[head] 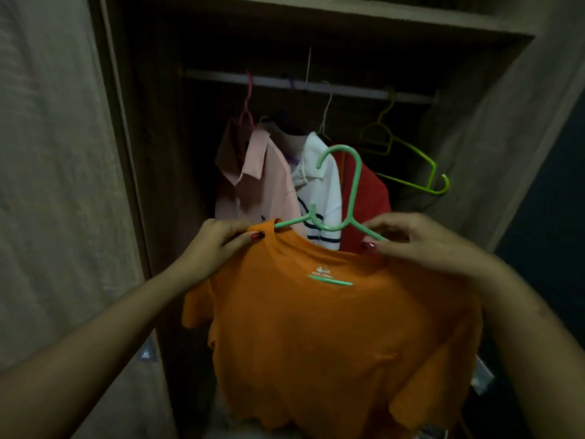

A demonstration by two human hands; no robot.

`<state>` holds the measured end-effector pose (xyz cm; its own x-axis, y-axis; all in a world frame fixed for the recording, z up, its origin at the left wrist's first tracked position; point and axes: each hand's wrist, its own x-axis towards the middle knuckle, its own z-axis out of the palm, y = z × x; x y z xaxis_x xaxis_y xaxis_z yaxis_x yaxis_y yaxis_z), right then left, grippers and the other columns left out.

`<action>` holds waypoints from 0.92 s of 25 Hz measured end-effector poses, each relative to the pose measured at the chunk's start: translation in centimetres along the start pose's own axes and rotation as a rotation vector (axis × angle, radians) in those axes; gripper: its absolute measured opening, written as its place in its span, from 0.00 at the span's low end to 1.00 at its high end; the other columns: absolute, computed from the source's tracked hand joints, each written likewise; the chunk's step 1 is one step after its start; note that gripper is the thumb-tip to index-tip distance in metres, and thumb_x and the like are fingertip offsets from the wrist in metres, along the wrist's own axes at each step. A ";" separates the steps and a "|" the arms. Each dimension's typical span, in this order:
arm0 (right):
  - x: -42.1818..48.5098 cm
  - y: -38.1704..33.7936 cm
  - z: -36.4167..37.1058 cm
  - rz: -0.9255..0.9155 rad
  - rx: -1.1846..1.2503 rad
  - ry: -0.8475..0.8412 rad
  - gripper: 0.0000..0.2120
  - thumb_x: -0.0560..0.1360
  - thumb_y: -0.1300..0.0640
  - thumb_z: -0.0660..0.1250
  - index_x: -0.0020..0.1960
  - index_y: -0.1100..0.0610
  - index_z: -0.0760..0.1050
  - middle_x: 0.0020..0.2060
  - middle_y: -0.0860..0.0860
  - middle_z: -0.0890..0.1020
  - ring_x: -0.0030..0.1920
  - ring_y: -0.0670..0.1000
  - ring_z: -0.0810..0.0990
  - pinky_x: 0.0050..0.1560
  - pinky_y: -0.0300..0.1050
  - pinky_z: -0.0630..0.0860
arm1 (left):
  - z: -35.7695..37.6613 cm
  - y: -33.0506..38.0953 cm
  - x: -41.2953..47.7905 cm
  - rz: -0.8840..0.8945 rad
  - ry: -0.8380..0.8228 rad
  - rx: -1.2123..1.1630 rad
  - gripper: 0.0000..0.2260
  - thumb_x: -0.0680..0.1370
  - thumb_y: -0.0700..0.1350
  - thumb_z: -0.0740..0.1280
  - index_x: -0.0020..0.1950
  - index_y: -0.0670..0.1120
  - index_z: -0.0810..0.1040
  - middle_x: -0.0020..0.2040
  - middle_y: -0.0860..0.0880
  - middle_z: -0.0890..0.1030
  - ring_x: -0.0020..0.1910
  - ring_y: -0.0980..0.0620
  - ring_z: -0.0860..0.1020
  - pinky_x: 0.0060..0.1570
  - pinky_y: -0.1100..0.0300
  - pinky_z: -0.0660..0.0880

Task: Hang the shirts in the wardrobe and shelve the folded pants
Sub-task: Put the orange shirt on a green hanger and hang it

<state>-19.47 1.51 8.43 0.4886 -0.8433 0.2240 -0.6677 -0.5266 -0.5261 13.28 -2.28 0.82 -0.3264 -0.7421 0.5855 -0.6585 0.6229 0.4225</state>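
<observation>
An orange T-shirt (332, 337) hangs in front of me, held up before the open wardrobe. A mint-green hanger (349, 198) sits partly inside its neck, hook pointing up. My left hand (221, 239) pinches the shirt's left shoulder by the collar. My right hand (421, 239) grips the hanger's right arm together with the shirt's right shoulder. Behind, a pink shirt (253, 182), a white striped shirt (319, 191) and a red shirt (367, 198) hang on the white rail (221, 77). No folded pants are visible.
An empty yellow-green hanger (408, 160) hangs at the rail's right end. The left wardrobe door (63, 185) stands open beside me, and the right side panel (506, 137) is close. A shelf board (348, 20) runs above the rail.
</observation>
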 end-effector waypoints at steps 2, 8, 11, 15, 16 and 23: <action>-2.8 0.6 -2.7 0.137 -0.076 -0.101 0.28 0.64 0.33 0.67 0.53 0.53 0.80 0.48 0.50 0.83 0.49 0.47 0.82 0.52 0.46 0.80 | 0.7 0.1 2.2 0.005 0.015 -0.003 0.23 0.75 0.61 0.56 0.42 0.43 0.80 0.35 0.46 0.80 0.37 0.50 0.77 0.36 0.59 0.71; -8.5 0.5 -7.7 0.317 -0.059 0.130 0.09 0.73 0.51 0.64 0.47 0.53 0.81 0.43 0.52 0.84 0.44 0.47 0.82 0.48 0.47 0.79 | 4.7 3.8 11.5 0.085 -0.201 -0.041 0.17 0.76 0.56 0.62 0.44 0.43 0.79 0.39 0.46 0.79 0.38 0.55 0.75 0.39 0.56 0.70; -10.7 0.5 -9.4 0.414 -0.159 0.260 0.07 0.75 0.55 0.64 0.43 0.49 0.81 0.39 0.50 0.83 0.43 0.48 0.81 0.46 0.47 0.77 | 7.6 8.2 16.5 0.293 -0.177 -0.003 0.13 0.79 0.42 0.61 0.62 0.42 0.76 0.61 0.43 0.79 0.60 0.49 0.76 0.58 0.64 0.67; -12.0 -0.2 -9.9 0.491 -0.239 0.328 0.07 0.76 0.55 0.64 0.44 0.50 0.81 0.40 0.50 0.83 0.44 0.50 0.80 0.46 0.49 0.77 | 11.0 11.5 21.3 0.381 -0.311 0.459 0.23 0.80 0.46 0.57 0.75 0.45 0.60 0.77 0.45 0.59 0.77 0.46 0.53 0.73 0.50 0.54; -12.0 -0.2 -9.8 0.505 -0.251 0.330 0.07 0.76 0.54 0.64 0.44 0.50 0.80 0.41 0.51 0.82 0.44 0.51 0.80 0.47 0.51 0.77 | 11.2 11.5 21.8 0.334 -0.385 0.596 0.24 0.81 0.49 0.55 0.76 0.47 0.57 0.78 0.46 0.57 0.77 0.47 0.51 0.73 0.46 0.53; -13.7 -0.5 -11.0 0.524 -0.334 0.335 0.07 0.76 0.55 0.65 0.43 0.49 0.80 0.38 0.49 0.82 0.41 0.49 0.79 0.43 0.50 0.77 | 9.8 6.4 19.1 0.382 -0.383 1.022 0.19 0.80 0.56 0.53 0.60 0.47 0.76 0.59 0.46 0.78 0.61 0.47 0.74 0.71 0.48 0.56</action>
<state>-31.98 12.12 14.66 -0.1072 -0.9544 0.2785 -0.9308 -0.0021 -0.3656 -3.83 -14.88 7.89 -0.6914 -0.6841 0.2323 -0.6570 0.4617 -0.5959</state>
